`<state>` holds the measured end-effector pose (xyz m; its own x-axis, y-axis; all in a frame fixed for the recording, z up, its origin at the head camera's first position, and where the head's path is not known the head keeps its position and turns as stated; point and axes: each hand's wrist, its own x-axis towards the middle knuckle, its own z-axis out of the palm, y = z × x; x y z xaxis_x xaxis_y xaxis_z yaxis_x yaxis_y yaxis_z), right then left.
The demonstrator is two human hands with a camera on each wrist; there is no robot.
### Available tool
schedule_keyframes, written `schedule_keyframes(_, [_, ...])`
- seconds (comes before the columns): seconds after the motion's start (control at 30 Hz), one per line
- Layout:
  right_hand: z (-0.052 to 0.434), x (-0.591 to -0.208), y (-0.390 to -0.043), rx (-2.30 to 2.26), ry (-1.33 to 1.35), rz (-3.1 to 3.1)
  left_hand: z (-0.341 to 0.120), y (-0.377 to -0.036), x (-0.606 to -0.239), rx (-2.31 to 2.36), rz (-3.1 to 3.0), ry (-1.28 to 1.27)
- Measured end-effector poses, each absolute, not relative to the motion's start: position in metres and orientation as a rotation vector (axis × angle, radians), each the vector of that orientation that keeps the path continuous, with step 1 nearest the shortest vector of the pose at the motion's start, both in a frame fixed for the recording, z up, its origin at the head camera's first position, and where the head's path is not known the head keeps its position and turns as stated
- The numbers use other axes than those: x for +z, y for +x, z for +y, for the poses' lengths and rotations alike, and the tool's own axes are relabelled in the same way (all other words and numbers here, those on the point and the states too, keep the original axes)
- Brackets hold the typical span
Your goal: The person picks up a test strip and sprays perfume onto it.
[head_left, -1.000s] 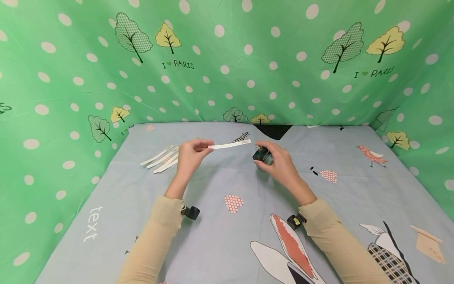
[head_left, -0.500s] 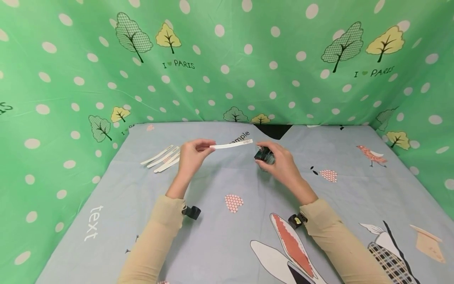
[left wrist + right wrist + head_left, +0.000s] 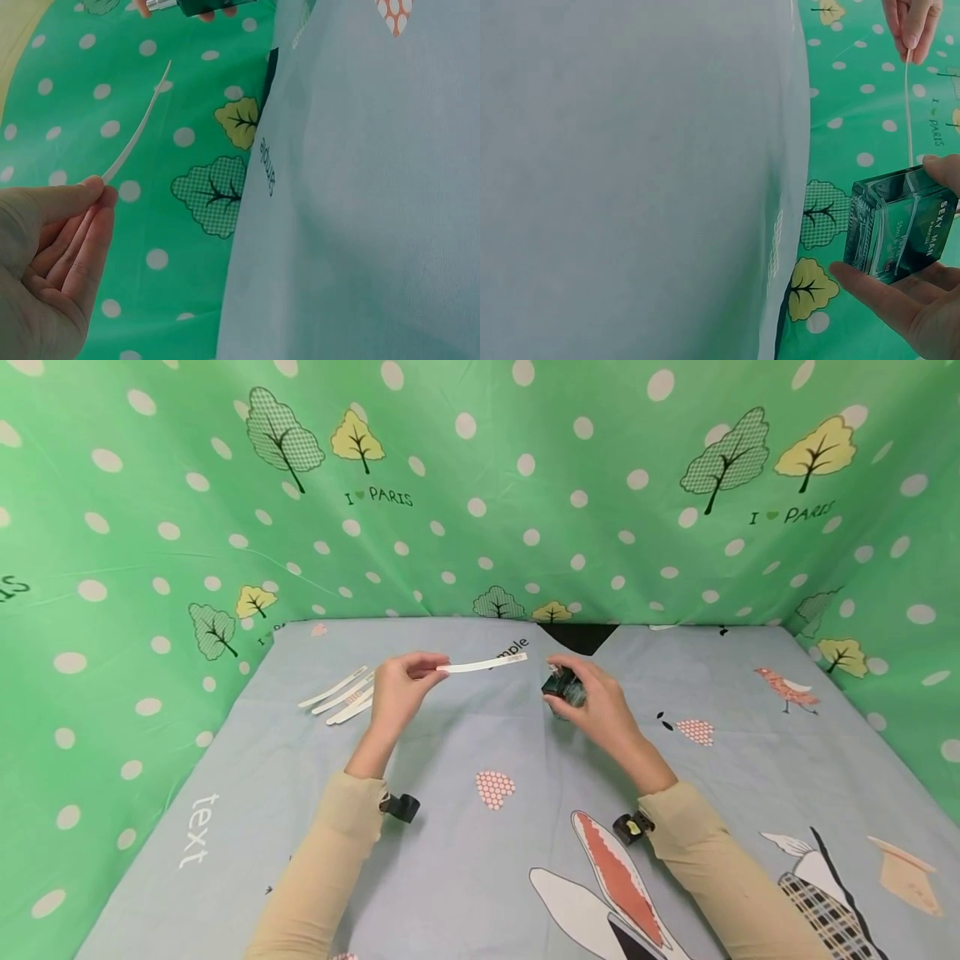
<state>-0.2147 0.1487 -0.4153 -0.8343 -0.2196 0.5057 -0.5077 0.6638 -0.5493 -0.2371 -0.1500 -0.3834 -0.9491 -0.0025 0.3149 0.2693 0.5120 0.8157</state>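
My left hand (image 3: 397, 692) pinches one end of a white paper perfume test strip (image 3: 483, 665) between thumb and fingers. The strip points right, toward the bottle, and bows slightly in the left wrist view. Faint print marks its free end. My right hand (image 3: 606, 703) grips a dark green glass perfume bottle (image 3: 567, 688), thumb on one side and fingers on the other. White lettering reading "SEXY MAN" shows on the bottle (image 3: 900, 225) in the right wrist view. In the head view, a small gap separates the strip's free end from the bottle and the right fingertips.
Several more white test strips (image 3: 332, 690) lie fanned on the left of the table, partly behind the left hand. A grey-blue printed cloth (image 3: 450, 860) covers the table. Green dotted fabric (image 3: 450, 477) hangs behind it and at both sides.
Over the last half second both hands have drifted slightly apart, the left with its strip to the left, the right with the bottle to the right. Both grips look the same.
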Motion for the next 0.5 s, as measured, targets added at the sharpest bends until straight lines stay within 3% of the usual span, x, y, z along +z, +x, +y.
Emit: schedule_keyframes(0.5, [0.15, -0.417, -0.214, 0.981, 0.58, -2.465, -0.165, -0.235, -0.378, -1.404, -2.479, -0.148])
